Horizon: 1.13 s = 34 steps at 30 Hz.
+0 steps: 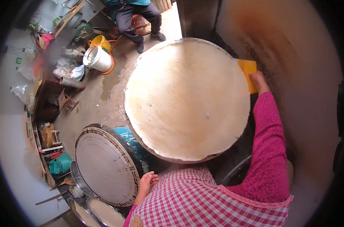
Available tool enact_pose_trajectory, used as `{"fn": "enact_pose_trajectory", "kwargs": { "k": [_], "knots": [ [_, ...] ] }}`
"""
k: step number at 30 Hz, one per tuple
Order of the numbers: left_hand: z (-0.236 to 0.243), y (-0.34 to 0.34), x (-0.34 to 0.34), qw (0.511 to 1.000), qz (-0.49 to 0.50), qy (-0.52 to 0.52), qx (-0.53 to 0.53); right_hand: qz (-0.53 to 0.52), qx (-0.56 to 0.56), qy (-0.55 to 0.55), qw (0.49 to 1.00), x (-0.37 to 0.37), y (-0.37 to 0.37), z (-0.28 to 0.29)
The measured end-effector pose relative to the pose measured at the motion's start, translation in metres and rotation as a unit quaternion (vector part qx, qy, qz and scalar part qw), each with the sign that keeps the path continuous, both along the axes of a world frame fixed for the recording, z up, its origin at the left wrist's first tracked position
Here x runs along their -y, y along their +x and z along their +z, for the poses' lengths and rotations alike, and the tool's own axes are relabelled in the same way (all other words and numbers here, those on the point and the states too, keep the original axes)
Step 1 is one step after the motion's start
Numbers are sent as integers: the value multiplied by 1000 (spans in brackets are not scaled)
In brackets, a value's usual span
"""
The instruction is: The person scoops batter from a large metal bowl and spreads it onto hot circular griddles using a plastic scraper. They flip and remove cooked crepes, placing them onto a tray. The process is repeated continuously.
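Observation:
A large round pale sheet of dough or batter [187, 102] lies in front of me, spread nearly to the rim of its round base, with a ragged edge. Against its far right edge, my right hand [259, 81] grips a yellow rectangular piece [248, 73], whose exact kind I cannot make out. My left hand [147, 183] hangs low by my checked apron [187, 193], its fingers loosely curled with nothing visible in them. Beside it stands a wide round pan [105, 166] with a dark-stained rim.
More round pans [104, 213] sit at the lower left. A white bucket [99, 59] with an orange hose stands on the floor, near a yellow bucket [101, 42]. At the back, a seated person [136, 20] has feet near the sheet. A wall [289, 49] rises close on the right.

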<state>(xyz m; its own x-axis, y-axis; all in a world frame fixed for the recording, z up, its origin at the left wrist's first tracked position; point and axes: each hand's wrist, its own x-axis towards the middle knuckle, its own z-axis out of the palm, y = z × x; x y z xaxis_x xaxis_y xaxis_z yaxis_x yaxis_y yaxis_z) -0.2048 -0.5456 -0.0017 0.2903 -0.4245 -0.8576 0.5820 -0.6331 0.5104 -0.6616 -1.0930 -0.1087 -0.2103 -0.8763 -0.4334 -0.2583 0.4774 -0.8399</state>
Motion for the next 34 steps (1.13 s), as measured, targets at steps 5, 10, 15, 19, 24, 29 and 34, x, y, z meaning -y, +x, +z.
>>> {"fn": "enact_pose_trajectory", "kwargs": {
  "k": [5, 10, 15, 19, 24, 29, 34],
  "knots": [
    [6, -6, 10, 998, 27, 45, 20, 137, -113, 34, 983, 79, 65, 51],
    [10, -9, 16, 997, 39, 66, 21, 160, -34, 30, 986, 86, 85, 89],
    [2, -7, 14, 999, 34, 24, 3, 139, 6, 24, 990, 83, 48, 63],
    [-8, -5, 6, 997, 68, 20, -7, 49, -92, 48, 993, 67, 21, 59],
    [-15, -10, -5, 997, 67, 41, -9, 178, -76, 33, 981, 109, 90, 65],
    [-4, -11, -7, 994, 93, 52, -2, 218, -7, 79, 973, 116, 180, 93],
    [-6, -8, -11, 995, 91, 33, 3, 329, -57, 122, 935, 116, 193, 119]
  ]
}}
